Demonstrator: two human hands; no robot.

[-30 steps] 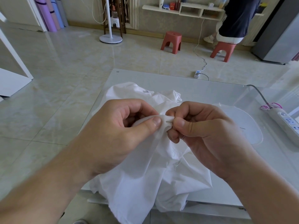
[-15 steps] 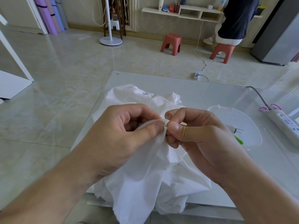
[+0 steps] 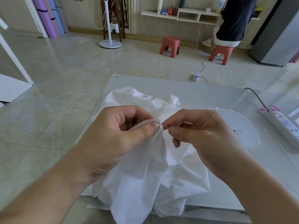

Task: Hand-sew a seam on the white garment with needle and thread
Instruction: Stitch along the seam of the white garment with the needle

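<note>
Since half a second ago the right hand (image 3: 205, 139) has drawn a little away from the left hand (image 3: 116, 139), baring a thin silver needle (image 3: 161, 125) between them. Its grip is a thumb-and-finger pinch on the needle's right end. Left thumb and curled fingers pinch a raised fold of the crumpled white cotton garment (image 3: 145, 188), which lies on the pale glass counter (image 3: 202, 92) and spills over its near edge.
</note>
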